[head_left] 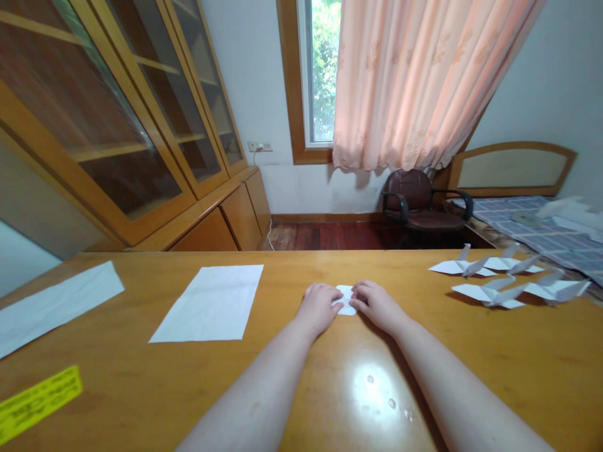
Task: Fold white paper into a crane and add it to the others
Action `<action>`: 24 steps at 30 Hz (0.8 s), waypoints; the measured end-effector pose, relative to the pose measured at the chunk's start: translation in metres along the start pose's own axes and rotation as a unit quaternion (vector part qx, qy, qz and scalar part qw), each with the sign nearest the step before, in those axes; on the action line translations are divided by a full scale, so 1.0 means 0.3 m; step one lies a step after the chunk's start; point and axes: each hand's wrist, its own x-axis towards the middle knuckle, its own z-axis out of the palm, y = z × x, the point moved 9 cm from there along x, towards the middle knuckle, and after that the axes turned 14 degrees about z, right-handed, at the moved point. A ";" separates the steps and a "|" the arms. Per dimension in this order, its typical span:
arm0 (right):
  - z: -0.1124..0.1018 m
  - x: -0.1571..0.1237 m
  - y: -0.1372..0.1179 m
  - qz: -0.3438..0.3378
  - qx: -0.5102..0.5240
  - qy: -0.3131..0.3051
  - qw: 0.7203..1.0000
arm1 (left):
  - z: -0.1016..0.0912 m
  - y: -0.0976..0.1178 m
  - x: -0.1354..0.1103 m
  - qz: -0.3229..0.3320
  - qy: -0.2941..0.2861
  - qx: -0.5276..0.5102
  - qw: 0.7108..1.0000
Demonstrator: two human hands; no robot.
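A small folded piece of white paper (347, 301) lies on the wooden table (292, 270), between my two hands. My left hand (320, 306) grips its left edge, thumb and fingers curled over the paper. On the opposite side my right hand (375, 304) holds the right edge, its fingertips pressed on the paper. Both hands rest on the tabletop, and parts of the paper are hidden beneath the fingers.
Left of my hands lies a flat white sheet (211, 304), with a long paper strip (61, 304) farther left. A yellow label (40, 402) is near the front left. Several folded paper cranes (490, 293) stand at the right. Beyond the table is an office chair (419, 201).
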 end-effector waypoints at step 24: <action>-0.028 0.016 0.133 0.131 -0.121 0.108 0.978 | 0.005 -0.003 -0.006 -0.019 -0.017 -0.028 0.999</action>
